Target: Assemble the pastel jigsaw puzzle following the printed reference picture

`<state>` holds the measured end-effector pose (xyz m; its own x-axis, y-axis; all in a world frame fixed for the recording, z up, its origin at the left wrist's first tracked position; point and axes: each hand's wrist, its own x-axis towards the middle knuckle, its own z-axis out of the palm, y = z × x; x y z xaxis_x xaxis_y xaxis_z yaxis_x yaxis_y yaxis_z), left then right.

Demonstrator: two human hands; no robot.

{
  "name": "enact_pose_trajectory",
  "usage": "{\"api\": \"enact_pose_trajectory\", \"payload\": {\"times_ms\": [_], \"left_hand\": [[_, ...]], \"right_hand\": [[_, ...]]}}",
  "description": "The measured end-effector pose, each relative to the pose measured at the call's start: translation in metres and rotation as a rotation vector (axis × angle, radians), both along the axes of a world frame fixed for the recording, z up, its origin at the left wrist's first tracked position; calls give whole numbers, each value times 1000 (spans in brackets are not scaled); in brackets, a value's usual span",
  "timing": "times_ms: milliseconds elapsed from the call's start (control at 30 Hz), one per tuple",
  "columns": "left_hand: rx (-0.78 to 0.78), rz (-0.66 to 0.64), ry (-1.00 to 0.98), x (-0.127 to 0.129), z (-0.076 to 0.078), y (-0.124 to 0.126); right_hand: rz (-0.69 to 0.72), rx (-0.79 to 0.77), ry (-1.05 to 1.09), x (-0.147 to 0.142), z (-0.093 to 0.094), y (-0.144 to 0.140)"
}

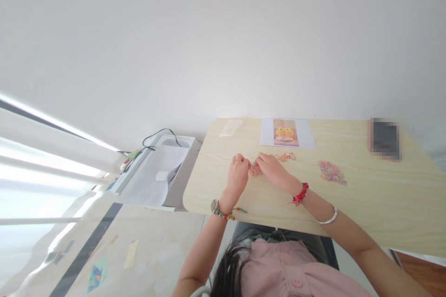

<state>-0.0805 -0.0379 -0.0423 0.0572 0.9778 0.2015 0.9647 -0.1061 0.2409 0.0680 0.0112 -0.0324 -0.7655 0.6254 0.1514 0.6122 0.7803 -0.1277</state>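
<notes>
Left hand [238, 172] and right hand [270, 167] meet at a small pink cluster of puzzle pieces [254, 170] lying on the table [365, 204]. Fingertips of both hands curl in and touch the cluster from either side; whether any one piece is pinched or only pressed flat cannot be told, the pieces being too small in this view.

Left wrist: beaded bracelet [223, 214]. Right wrist: red cord bracelet [300, 194]; a silver bangle [329, 217] further up the forearm.

Just beyond the right hand, a second small group of pink pieces [286, 156]. Further to the right, well apart, a loose heap of pieces [331, 172].

At the far edge of the table, a printed picture sheet [286, 132] showing an orange figure on pink. To its left, a clear plastic bag [230, 127]. At the far right corner, a dark phone [385, 138], blurred.

Left of the table, a white appliance [156, 174] with a black cable [160, 134] over it.
</notes>
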Motion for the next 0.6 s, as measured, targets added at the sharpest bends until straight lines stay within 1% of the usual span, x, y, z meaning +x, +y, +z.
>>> {"api": "enact_pose_trajectory", "payload": {"times_ms": [100,167,300,367,433,500,600], "left_hand": [[-9,27,-26,-6,-8,-4],[-19,32,-35,-6,-9,-4],[-8,33,-56,-4,-3,-3],[20,30,-76,1,3,0],[33,5,-92,13,7,7],[18,-50,-85,30,8,16],[-11,-161,-39,64,6,33]], "right_hand": [[20,11,-18,-9,-5,-1],[20,5,-7,-10,-7,-1],[-17,-18,61,0,-6,1],[-85,-30,135,15,-5,5],[-190,-56,215,37,-5,11],[-298,-94,263,62,-9,17],[-432,-130,260,95,-16,21]]}}
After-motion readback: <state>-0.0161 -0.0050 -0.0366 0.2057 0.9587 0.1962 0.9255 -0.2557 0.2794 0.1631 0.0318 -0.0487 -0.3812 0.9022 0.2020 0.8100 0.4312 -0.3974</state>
